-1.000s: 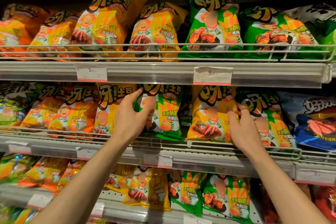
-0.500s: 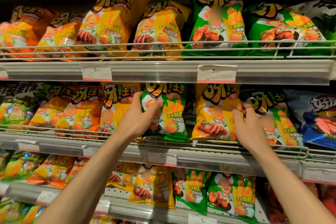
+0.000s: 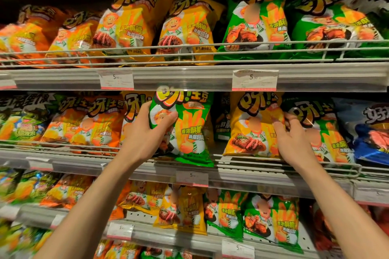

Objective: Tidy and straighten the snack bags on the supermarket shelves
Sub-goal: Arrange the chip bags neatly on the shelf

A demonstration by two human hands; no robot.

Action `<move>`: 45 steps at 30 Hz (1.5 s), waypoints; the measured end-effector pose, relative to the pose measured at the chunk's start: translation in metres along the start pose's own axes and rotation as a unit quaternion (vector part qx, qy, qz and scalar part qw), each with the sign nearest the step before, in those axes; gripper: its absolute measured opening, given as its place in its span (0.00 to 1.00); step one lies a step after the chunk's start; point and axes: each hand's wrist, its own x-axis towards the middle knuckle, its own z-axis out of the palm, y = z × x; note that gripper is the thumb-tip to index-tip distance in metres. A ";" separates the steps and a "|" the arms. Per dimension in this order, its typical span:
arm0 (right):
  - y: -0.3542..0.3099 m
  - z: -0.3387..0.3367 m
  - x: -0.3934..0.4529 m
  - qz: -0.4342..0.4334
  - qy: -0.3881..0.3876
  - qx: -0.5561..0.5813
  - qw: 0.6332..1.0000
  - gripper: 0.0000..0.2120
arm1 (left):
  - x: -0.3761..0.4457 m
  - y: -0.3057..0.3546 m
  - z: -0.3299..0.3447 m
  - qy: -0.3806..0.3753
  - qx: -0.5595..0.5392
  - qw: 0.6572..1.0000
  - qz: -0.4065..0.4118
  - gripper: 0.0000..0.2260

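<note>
Step in hand: repositioning a misplaced green bag (image 3: pixel 185 126) on the middle shelf (image 3: pixel 130 169).
Left hand (image 3: pixel 145 134) fingers curl round it; right hand (image 3: pixel 294 141) fingers pinch the yellow bag (image 3: pixel 250 130) edge. Next: seat the green bag upright among matching stock.

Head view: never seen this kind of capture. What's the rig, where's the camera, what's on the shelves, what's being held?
There is no robot here. A person wears a wide-angle camera on the head, looking forward and down along both bare arms, so this one picture is their own view. In front stand supermarket shelves with wire front rails and price tags, stocked with orange, yellow, green and blue snack bags. On the middle shelf the left hand grips a green bag by its left side, with the bag's bottom edge hanging over the rail. The right hand pinches the right edge of the yellow bag beside it, which stands behind the rail.
</note>
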 end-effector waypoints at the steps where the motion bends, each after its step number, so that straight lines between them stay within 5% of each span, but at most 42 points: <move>1: -0.001 0.000 0.000 0.001 0.001 0.003 1.000 0.19 | -0.002 -0.003 -0.003 0.005 0.003 1.000 0.004 0.27; 12: -0.017 0.029 -0.003 -0.024 0.006 -0.050 0.998 0.22 | -0.012 -0.029 -0.024 0.040 -0.041 0.998 -0.011 0.24; 20: -0.052 0.091 -0.007 -0.018 -0.022 -0.096 0.995 0.14 | -0.012 -0.031 -0.027 0.044 -0.062 0.997 -0.008 0.29; 30: -0.041 0.102 0.006 -0.070 -0.181 -0.060 0.979 0.24 | -0.012 -0.034 -0.021 0.045 -0.079 0.996 -0.006 0.31; 39: -0.048 0.084 -0.010 -0.060 -0.023 0.112 0.992 0.07 | -0.017 -0.012 0.005 0.024 -0.088 0.996 -0.009 0.27; 42: -0.059 0.067 -0.026 -0.095 -0.084 0.137 0.982 0.10 | -0.015 -0.004 0.027 0.004 -0.096 0.995 -0.012 0.26; 45: -0.058 0.057 -0.035 -0.059 -0.167 0.133 0.975 0.32 | -0.012 0.004 0.055 -0.006 -0.091 0.996 -0.020 0.25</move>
